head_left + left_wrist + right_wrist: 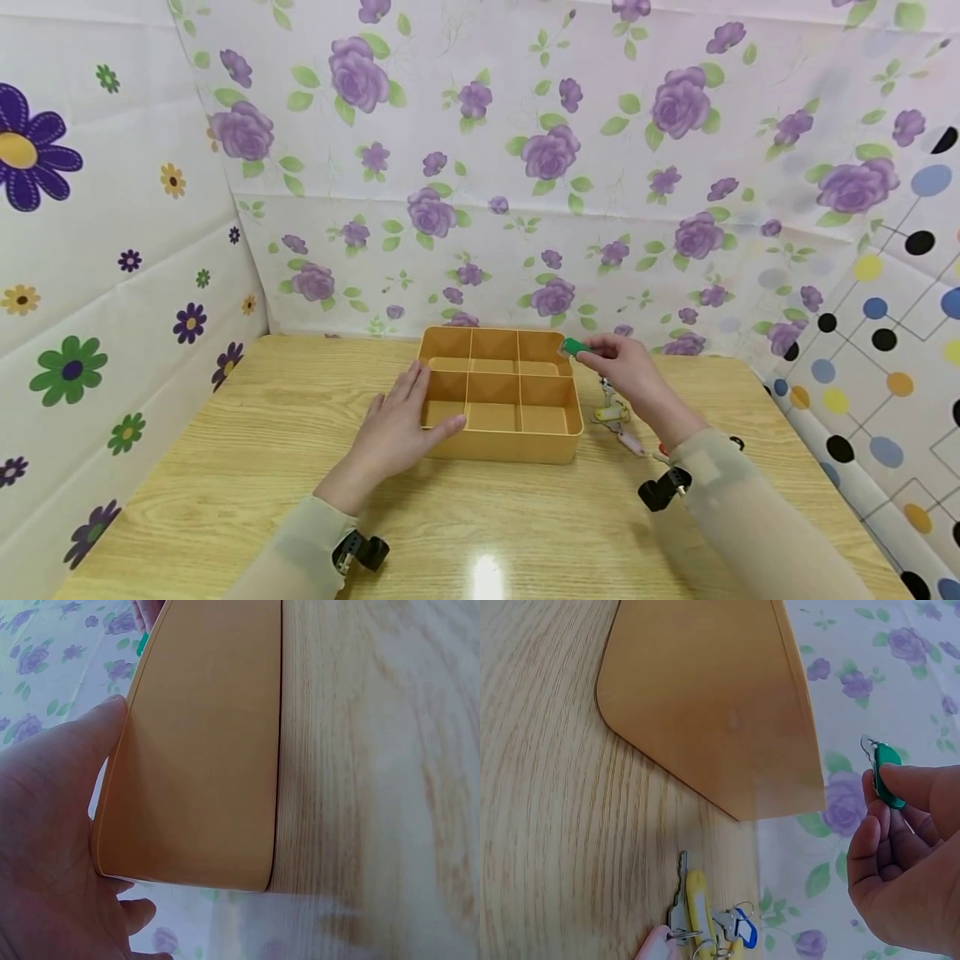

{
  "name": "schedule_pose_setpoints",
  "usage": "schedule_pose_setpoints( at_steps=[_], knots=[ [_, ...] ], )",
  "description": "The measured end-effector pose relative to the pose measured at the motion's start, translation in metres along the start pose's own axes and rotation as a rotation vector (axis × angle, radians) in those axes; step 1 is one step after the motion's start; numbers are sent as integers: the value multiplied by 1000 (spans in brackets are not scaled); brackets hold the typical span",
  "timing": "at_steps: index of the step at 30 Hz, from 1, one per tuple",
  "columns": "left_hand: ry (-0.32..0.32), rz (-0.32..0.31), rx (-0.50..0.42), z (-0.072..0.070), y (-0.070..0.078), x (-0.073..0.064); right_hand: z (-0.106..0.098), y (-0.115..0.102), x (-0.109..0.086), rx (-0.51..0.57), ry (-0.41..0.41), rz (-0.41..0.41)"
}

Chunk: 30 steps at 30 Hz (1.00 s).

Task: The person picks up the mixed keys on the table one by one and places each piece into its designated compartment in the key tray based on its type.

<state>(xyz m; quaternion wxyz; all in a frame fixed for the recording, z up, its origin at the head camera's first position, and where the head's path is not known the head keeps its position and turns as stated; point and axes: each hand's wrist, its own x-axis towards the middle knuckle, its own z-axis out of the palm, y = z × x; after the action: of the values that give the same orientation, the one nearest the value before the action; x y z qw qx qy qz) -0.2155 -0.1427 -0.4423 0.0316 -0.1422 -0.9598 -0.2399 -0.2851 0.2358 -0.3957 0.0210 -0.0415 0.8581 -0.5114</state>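
My left hand (393, 425) rests against the left side of an orange-yellow divided organizer box (495, 447), fingers extended along the wall and thumb at the front rim. In the left wrist view the thumb lies on the upper edge of the box (195, 750). Thumb and fingers of my right hand (626, 367) pinch a green key tag (576, 346), held up by the box's back right corner. A metal ring shows at the end of the green key tag (889, 774) in the right wrist view. The six compartments show bare floors.
Right of the box, keys with a yellow tag (698, 900), a pink tag (656, 946) and a blue tag (745, 930) lie on the wooden table (247, 467). Something red (663, 448) and a dark ring (737, 442) show near the right sleeve. Flowered cloth (480, 167) hangs behind.
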Motion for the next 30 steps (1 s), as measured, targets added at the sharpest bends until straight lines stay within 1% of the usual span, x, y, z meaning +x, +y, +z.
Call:
schedule_pose_setpoints(
  at_steps=[5, 11, 19, 25, 30],
  knots=[
    [3, 8, -12, 0, 0, 0, 6, -3, 7, -53, -1, -28],
    [-4, 7, -15, 1, 0, 0, 14, -5, 13, -88, 1, -38],
    [5, 8, -16, 1, 1, 1, 22, -5, 21, -131, 11, -66],
    [1, 4, -16, 1, -1, 1, 28, -8, 25, -135, 7, -92],
    [1, 8, -14, 0, -1, 1, 31, -10, 25, -135, 2, -90]
  ],
)
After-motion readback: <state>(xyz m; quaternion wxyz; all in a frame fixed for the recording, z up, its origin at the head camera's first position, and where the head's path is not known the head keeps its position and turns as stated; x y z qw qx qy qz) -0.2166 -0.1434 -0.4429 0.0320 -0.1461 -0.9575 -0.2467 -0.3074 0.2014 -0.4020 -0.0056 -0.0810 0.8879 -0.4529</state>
